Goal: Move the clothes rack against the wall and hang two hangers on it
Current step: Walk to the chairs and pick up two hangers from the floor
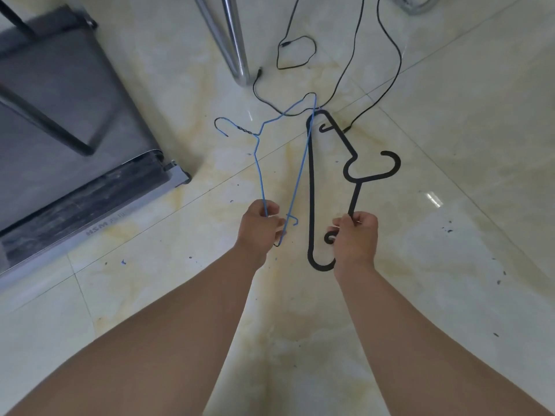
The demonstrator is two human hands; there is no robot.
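The left hand (259, 220) is gripping the blue wire hanger (259, 166); the right hand (356, 232) is clasping the black plastic hanger (310, 187); both are being carried apart, likely avoiding tangling.

The treadmill (75, 139) rear edge bears grey letters "HSM".

The wire hanger (264, 139) hangs from the left hand (260, 225), just left of the thick hanger (312, 187), which the right hand (356, 235) holds; their far ends cross. Both are above the floor (450, 145). Beyond them, cables (354, 55) trail across the floor beside two metal legs (234, 40). A treadmill (60, 115) lies far left, well apart from the hangers.
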